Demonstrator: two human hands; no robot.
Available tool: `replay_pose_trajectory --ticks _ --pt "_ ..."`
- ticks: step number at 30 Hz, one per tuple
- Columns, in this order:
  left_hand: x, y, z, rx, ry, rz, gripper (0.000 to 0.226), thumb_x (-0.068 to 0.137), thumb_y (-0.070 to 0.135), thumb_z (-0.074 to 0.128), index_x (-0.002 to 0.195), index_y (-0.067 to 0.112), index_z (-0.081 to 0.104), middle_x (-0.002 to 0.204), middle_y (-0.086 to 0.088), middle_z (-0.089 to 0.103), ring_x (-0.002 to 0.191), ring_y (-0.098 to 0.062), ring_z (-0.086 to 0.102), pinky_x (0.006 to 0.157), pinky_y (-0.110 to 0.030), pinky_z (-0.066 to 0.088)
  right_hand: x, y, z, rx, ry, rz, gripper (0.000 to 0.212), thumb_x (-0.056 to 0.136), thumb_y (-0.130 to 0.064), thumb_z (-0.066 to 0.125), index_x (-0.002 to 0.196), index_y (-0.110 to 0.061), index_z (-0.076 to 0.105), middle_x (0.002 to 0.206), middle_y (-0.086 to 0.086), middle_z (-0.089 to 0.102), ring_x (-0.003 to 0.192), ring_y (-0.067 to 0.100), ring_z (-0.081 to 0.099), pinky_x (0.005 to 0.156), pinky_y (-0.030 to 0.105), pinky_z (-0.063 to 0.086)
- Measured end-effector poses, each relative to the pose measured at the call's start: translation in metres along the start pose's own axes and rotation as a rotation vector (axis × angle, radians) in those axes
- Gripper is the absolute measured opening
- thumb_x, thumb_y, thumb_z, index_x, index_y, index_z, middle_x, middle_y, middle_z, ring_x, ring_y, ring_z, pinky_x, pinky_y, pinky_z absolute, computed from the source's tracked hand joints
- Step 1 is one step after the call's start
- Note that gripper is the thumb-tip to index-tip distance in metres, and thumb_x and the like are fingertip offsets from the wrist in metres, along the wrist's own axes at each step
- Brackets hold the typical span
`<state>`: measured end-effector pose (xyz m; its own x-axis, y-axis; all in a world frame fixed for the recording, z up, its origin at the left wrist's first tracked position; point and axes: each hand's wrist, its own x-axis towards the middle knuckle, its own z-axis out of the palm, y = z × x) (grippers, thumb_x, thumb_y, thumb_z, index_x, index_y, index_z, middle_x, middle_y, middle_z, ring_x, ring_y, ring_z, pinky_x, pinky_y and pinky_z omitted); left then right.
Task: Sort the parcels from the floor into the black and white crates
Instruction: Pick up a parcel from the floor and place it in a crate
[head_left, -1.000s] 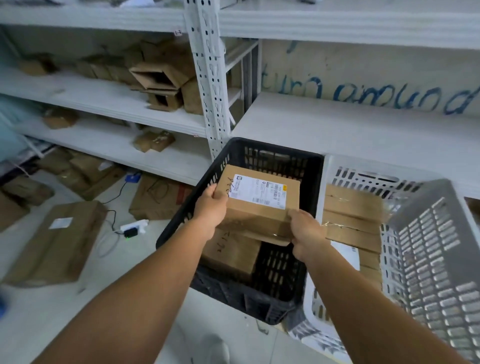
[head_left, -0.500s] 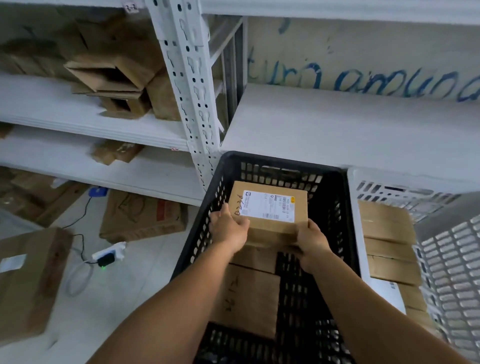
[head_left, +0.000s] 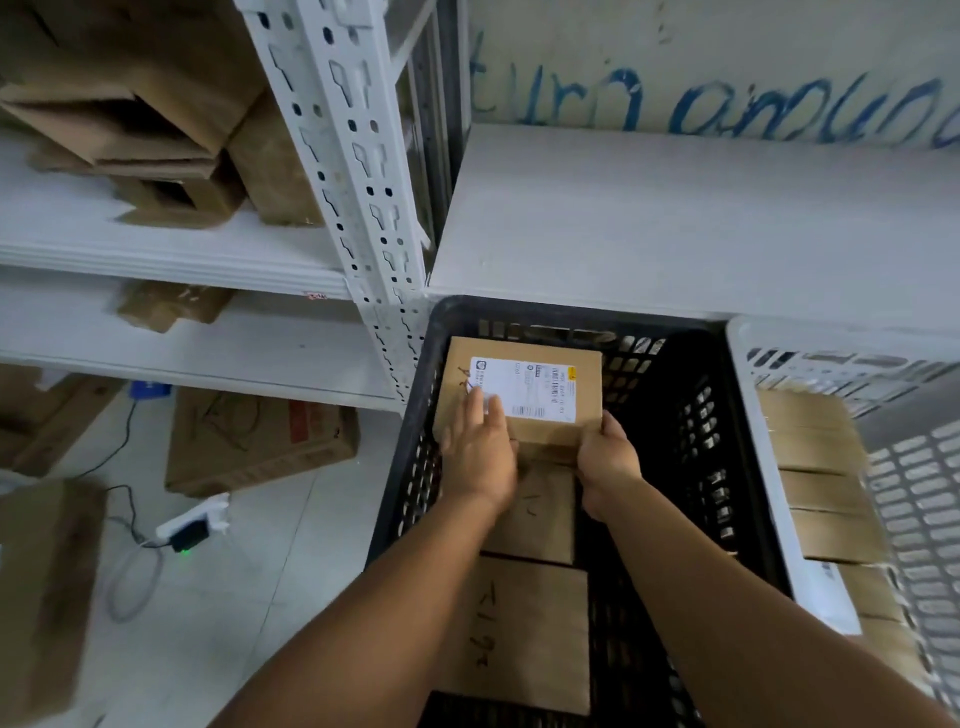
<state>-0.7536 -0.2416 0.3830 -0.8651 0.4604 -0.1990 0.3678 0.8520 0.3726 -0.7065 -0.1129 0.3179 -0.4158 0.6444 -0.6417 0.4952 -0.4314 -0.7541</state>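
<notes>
Nearest you, two plain parcels (head_left: 530, 623) lie flat along the floor of the black crate (head_left: 675, 374). Beyond them your left hand (head_left: 480, 457) lies with fingers straight on top of the labelled parcel (head_left: 535, 395), while your right hand (head_left: 608, 462) curls round its near right corner. That parcel sits at the crate's far left end, label up. To the right, the white crate (head_left: 748, 405) holds a row of parcels. Farther off stands the white shelf (head_left: 675, 223).
</notes>
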Motion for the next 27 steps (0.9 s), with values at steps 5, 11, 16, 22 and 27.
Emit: replay_pose_trajectory --ticks 5,11,16,22,27 --pt "0.012 -0.006 -0.003 0.028 -0.017 0.064 0.052 0.101 0.016 0.038 0.149 0.011 0.02 0.161 -0.009 0.003 0.148 -0.024 -0.004 0.119 -0.035 0.005 0.008 -0.006 0.001 0.004 0.009 0.005 0.055 0.087 -0.021 0.038 0.137 -0.041 0.045 0.127 -0.002 0.062 0.112 0.027 0.06 0.095 0.049 0.052" --pt "0.008 -0.002 -0.008 -0.009 -0.036 0.044 0.057 0.101 0.028 0.039 0.15 0.01 0.018 0.161 -0.009 0.004 0.148 -0.024 -0.002 0.12 -0.036 0.007 -0.022 -0.017 -0.01 -0.045 -0.01 0.026 0.059 0.092 -0.034 0.039 0.149 -0.037 0.026 0.145 0.003 0.048 0.124 0.031 0.051 0.103 0.051 0.045" --pt "-0.015 0.03 -0.02 -0.318 0.021 -0.006 0.056 0.101 0.033 0.038 0.15 0.01 0.024 0.159 -0.006 0.02 0.146 -0.02 0.016 0.118 -0.033 0.015 -0.08 -0.048 -0.042 -0.042 0.012 -0.049 0.052 0.103 -0.026 0.034 0.154 -0.024 0.022 0.152 0.005 0.037 0.135 0.027 0.04 0.107 0.035 0.036" --pt "-0.056 0.094 -0.022 -0.688 0.093 0.084 0.047 0.1 0.028 0.042 0.141 0.005 0.042 0.144 -0.011 0.045 0.132 -0.022 0.044 0.109 -0.03 0.033 -0.146 -0.074 -0.102 -0.02 0.029 -0.19 0.044 0.104 -0.028 0.028 0.144 -0.016 0.04 0.136 0.001 0.045 0.125 0.02 0.043 0.083 0.025 0.036" --pt "-0.115 0.153 -0.018 -0.817 0.023 0.171 0.046 0.1 0.031 0.041 0.139 0.008 0.045 0.14 -0.005 0.05 0.128 -0.018 0.048 0.104 -0.026 0.034 -0.192 -0.062 -0.166 0.085 0.096 -0.288 0.021 0.099 -0.024 0.03 0.101 -0.018 0.05 0.09 0.0 0.047 0.081 0.018 0.045 0.07 0.031 0.039"
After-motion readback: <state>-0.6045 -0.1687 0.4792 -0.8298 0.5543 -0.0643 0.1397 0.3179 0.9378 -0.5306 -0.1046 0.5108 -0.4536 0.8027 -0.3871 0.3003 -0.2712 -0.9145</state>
